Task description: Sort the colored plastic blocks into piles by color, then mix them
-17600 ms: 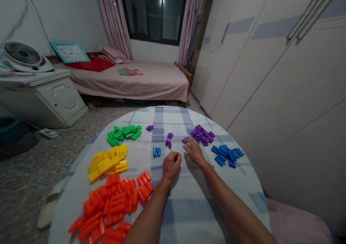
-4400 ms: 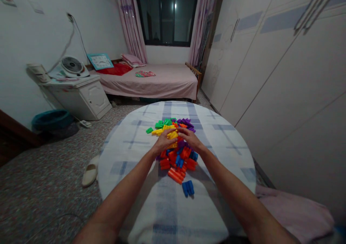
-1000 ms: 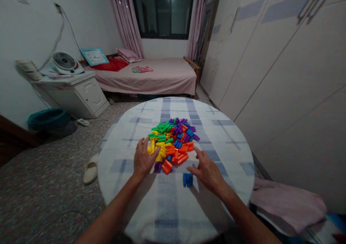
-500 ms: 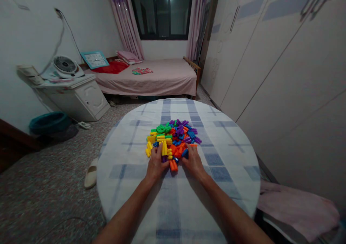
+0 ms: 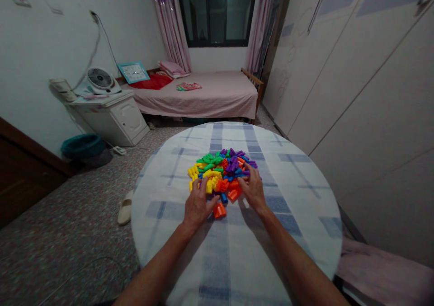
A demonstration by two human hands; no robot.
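A heap of small plastic building pieces (image 5: 222,170) in several colours lies on the round table. Green pieces (image 5: 209,161) are at its back left, purple pieces (image 5: 232,163) at the back and right, yellow pieces (image 5: 212,184) at the left, and orange pieces (image 5: 233,192) at the front. At the heap's left front edge is my left hand (image 5: 198,204), open, its fingertips against the yellow pieces and thumb apart. My right hand (image 5: 252,188) curves round the right side with spread fingers, touching the edge pieces. One orange piece (image 5: 219,210) lies in front, between my hands.
A blue-and-white checked cloth (image 5: 217,261) covers the table. Beyond it stand a bed (image 5: 217,100) and a white cabinet (image 5: 122,120) bearing a fan (image 5: 101,78). A wardrobe (image 5: 356,84) lines the right side. A teal bin (image 5: 83,146) and a slipper (image 5: 125,211) are on the floor.
My right hand has moved up and outward along the heap's right side, and my left thumb has spread. Yellow and orange pieces at the front have shifted. The view has turned slightly left.
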